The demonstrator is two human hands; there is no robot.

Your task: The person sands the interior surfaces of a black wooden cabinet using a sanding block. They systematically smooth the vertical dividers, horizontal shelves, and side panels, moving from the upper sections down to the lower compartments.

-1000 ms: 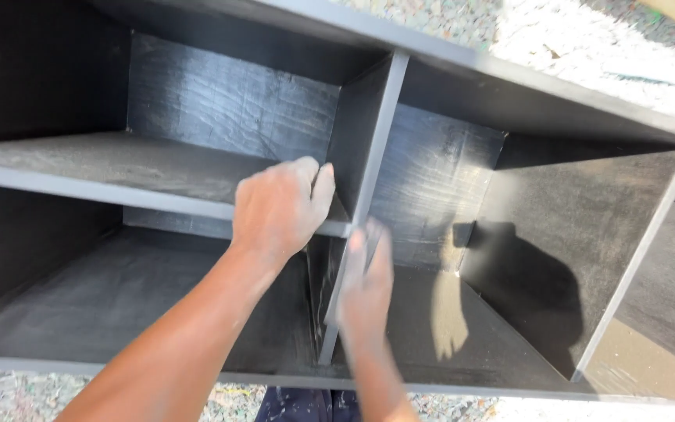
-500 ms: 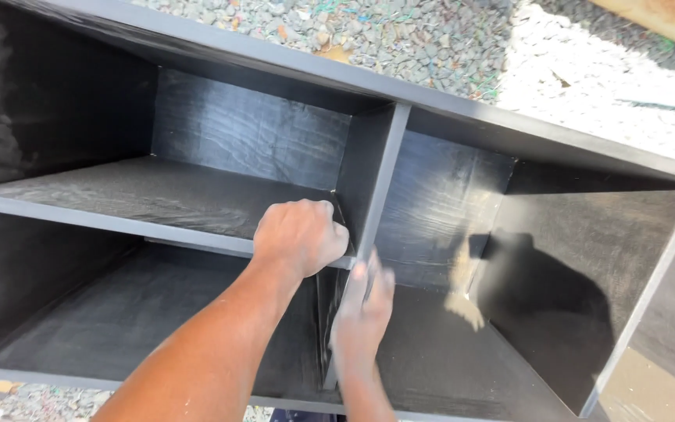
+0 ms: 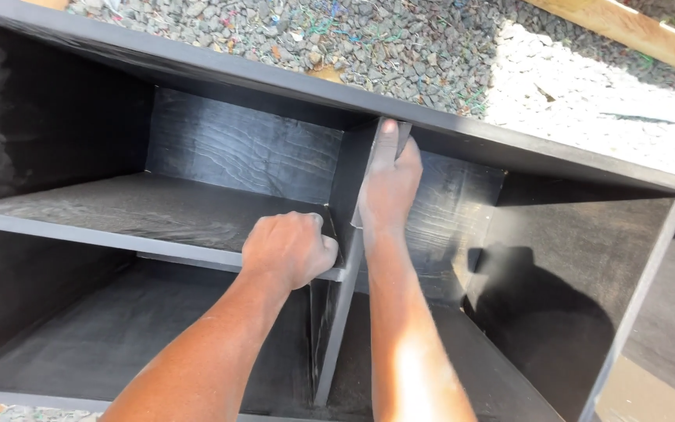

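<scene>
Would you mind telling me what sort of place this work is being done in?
Most likely an outdoor work yard. Grey gravel lies in sunlight beyond the black-painted wooden cabinet, with a bare timber beam on it. The left hand and right hand are on its panels.

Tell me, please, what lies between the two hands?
In the head view, the black divider stands between the left hand, on the shelf, and the right hand.

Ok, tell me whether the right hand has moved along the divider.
Yes. The right hand slid up the black upright divider, from below the shelf to the cabinet's far top edge.
</scene>
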